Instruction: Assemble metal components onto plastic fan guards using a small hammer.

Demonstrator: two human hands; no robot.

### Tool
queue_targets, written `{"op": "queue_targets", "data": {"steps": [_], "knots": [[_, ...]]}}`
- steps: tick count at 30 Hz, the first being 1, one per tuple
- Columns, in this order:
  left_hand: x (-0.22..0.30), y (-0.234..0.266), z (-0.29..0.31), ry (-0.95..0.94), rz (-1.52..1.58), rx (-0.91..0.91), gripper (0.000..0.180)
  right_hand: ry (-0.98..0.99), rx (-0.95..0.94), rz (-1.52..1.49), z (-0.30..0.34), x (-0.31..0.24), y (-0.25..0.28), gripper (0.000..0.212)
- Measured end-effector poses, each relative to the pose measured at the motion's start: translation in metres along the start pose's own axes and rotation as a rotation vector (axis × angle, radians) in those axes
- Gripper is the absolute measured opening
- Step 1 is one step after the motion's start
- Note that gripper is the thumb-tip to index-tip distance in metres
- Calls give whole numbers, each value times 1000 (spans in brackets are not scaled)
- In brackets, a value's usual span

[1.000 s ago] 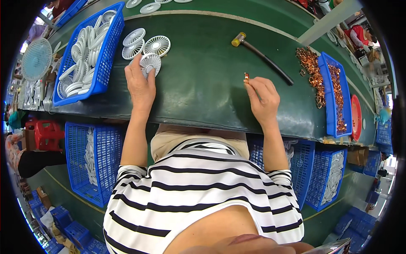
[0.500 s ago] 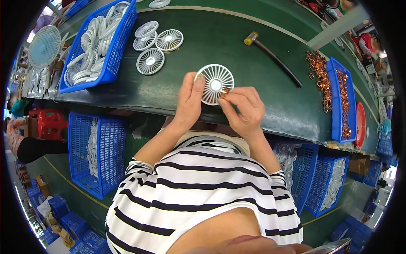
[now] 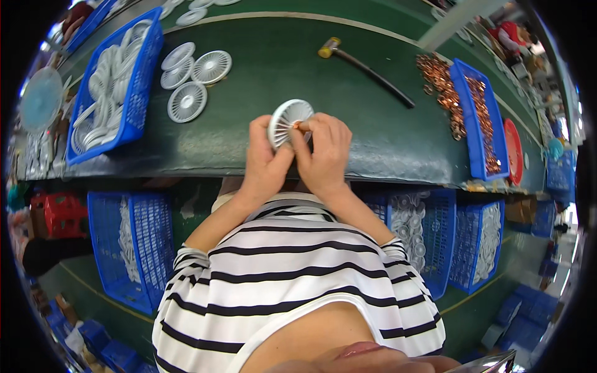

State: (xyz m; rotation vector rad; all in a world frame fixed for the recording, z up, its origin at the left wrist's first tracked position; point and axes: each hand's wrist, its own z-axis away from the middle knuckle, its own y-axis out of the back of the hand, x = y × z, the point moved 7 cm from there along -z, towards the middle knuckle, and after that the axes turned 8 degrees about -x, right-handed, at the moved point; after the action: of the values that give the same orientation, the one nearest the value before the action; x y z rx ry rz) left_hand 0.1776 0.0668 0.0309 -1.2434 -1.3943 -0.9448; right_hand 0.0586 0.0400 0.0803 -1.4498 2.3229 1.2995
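Above the near edge of the green table, my left hand [image 3: 262, 161] grips a round white slotted grille [image 3: 288, 113] by its rim, tilted with its spoked face turned to the right. My right hand [image 3: 324, 152] pinches a small copper-coloured ring [image 3: 296, 125] against the middle of the grille, and the fingers partly hide that ring. Several similar white grilles [image 3: 187, 102] lie on the table to the left. Farther right rests a hammer [image 3: 373, 72] with a yellow head and a black handle.
At the left stands a blue basket [image 3: 138, 102] full of white grilles. On the right are loose copper rings [image 3: 440, 82], a blue tray [image 3: 476, 146] of more rings and a red dish [image 3: 513, 152]. Below the table edge sit blue crates [image 3: 155, 248] with white parts.
The grille has tilted from nearly facing up to a steep slant. My right hand has brought the copper ring from the grille's lower right to its middle. The whole view has shifted.
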Motion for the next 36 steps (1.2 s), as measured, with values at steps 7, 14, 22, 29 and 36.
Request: {"op": "queue_targets", "data": {"steps": [7,14,22,29,36], "knots": [[14,-7,6,302,540,-400,56,273,-239,-104,4,-5,25,23],[-2,-32,10,353,426,-461,52,130,-521,-664,22,26,24,23],[-5,-53,7,261,255,-469,45,-118,-533,-801,32,49,45,35],[-24,-57,4,391,343,-381,40,-8,-374,-235,32,48,48,29],[-33,-57,9,479,383,-374,38,-143,-244,-27,35,45,49,22]]}}
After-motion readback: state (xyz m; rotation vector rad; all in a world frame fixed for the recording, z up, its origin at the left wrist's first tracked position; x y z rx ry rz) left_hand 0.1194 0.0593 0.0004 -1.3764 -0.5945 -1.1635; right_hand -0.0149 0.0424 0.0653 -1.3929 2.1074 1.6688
